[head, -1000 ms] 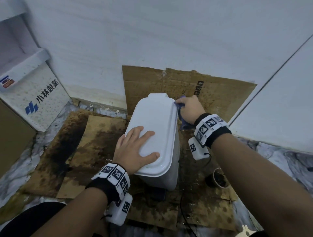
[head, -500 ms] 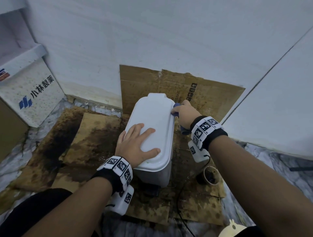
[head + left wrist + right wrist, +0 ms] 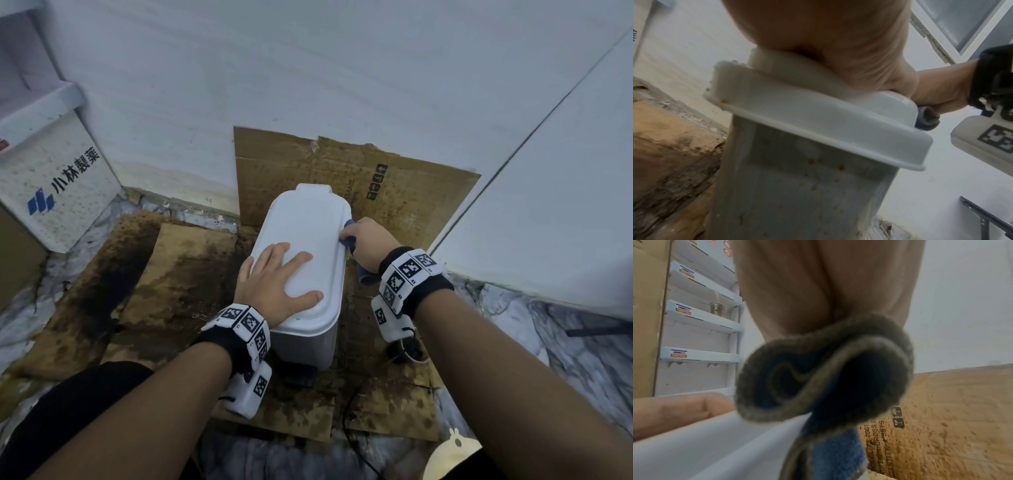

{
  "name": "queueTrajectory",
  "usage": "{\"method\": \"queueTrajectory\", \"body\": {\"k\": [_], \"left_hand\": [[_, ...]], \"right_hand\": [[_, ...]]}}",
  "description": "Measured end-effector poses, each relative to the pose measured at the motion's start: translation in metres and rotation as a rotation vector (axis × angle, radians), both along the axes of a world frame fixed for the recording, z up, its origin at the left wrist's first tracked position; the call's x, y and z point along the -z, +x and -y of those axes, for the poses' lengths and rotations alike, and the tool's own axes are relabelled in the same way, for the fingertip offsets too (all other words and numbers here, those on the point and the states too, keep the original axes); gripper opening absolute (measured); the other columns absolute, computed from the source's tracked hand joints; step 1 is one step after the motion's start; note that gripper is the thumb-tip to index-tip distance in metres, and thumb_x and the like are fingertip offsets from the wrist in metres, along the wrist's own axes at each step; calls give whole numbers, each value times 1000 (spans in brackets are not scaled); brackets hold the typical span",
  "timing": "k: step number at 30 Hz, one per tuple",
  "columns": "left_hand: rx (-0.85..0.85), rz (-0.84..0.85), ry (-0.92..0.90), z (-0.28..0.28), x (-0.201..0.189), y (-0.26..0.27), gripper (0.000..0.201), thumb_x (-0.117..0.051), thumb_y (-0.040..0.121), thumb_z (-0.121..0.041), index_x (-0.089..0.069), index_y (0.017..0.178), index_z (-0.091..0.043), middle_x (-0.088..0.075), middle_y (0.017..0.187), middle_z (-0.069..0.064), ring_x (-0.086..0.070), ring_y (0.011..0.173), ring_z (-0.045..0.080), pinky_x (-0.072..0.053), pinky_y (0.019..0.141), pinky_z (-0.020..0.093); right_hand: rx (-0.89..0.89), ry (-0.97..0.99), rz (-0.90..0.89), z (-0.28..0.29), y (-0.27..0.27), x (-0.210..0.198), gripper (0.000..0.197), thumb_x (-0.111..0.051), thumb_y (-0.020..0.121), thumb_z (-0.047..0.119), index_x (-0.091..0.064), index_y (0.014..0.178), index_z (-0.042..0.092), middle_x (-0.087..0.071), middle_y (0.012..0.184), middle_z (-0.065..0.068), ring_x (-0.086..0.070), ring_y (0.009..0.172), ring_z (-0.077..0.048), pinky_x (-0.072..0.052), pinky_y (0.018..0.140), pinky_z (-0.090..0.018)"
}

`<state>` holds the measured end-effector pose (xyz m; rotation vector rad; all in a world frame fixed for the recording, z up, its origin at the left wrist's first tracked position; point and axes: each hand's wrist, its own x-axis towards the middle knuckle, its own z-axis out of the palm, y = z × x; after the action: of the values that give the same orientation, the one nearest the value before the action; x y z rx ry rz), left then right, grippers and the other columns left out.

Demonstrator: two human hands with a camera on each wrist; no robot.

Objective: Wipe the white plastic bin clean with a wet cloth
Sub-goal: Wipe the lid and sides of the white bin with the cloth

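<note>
Stained cardboard lines the floor below white walls.

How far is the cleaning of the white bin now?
Done: the lid top looks clean. In hand: the right hand rubs the blue cloth along the lid's right edge, while the left hand presses the lid flat. Left: the bin's front wall still shows orange-brown specks.

1. Bin: white lid; body flecked with small orange-brown spots, seen in left wrist view.
2. Cloth: blue, grey-olive edging.
3. Cardboard: brown, dark blotchy stains.
4. Wristbands: black, with white tiles carrying black square codes.
5. Box, upper left: white, blue logo, black characters.
</note>
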<state>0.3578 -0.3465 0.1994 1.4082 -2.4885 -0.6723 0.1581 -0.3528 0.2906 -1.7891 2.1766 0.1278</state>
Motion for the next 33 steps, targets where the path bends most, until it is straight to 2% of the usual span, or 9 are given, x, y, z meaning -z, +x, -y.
{"method": "queueTrajectory", "body": {"k": [3,8,12,18,23,27,30,33], "left_hand": [[-2,0,-7,-1,0,-2,74,-31,73,-81,-21,140,-52,-14,155,-13,-9,145,12,-7,118,48],[-1,13,-24,-3,1,-6,72,-34,76,-80,-21,141,-52,-14,155,-12,-8,145,12,-7,118,49],[2,14,-29,-5,0,-9,71,-35,78,-79,-21,142,-50,-13,156,-11,-9,146,14,-6,118,49],[7,48,-55,-10,-1,-17,69,-33,81,-78,-20,143,-49,-11,158,-9,-7,146,16,-7,118,51],[21,61,-70,-13,0,-23,68,-31,82,-77,-19,143,-49,-10,159,-8,-7,146,17,-7,118,52],[28,65,-88,-15,1,-27,68,-29,82,-78,-19,143,-49,-11,159,-7,-7,147,18,-7,118,53],[31,71,-100,-18,1,-31,69,-28,82,-78,-19,143,-48,-11,159,-6,-8,147,19,-6,118,53],[45,68,-111,-23,-1,-36,68,-27,83,-77,-19,145,-48,-10,160,-6,-6,147,19,-4,118,51]], "right_hand": [[5,-17,39,-13,2,1,36,-45,90,-2,-62,119,11,-47,125,-14,-53,104,-37,-45,91,-34],[21,-44,125,-42,8,3,40,-41,94,0,-59,127,13,-45,132,-15,-47,119,-34,-32,99,-26],[23,-65,171,-64,13,8,38,-45,93,0,-61,124,14,-49,126,-14,-50,117,-32,-34,102,-29],[39,-95,206,-97,19,13,36,-44,94,4,-61,123,15,-51,121,-13,-53,110,-30,-32,92,-21],[47,-83,243,-124,25,16,38,-43,94,3,-60,125,16,-50,122,-11,-53,110,-29,-33,94,-22],[20,-78,262,-143,26,22,39,-42,93,0,-60,123,17,-47,121,-8,-53,107,-26,-35,90,-21],[-42,-34,293,-153,25,22,39,-41,93,0,-64,118,20,-47,122,-4,-51,109,-21,-37,94,-23],[-4,19,379,-154,10,10,43,-41,91,-2,-69,112,23,-57,121,4,-52,110,-11,-37,100,-23]]}}
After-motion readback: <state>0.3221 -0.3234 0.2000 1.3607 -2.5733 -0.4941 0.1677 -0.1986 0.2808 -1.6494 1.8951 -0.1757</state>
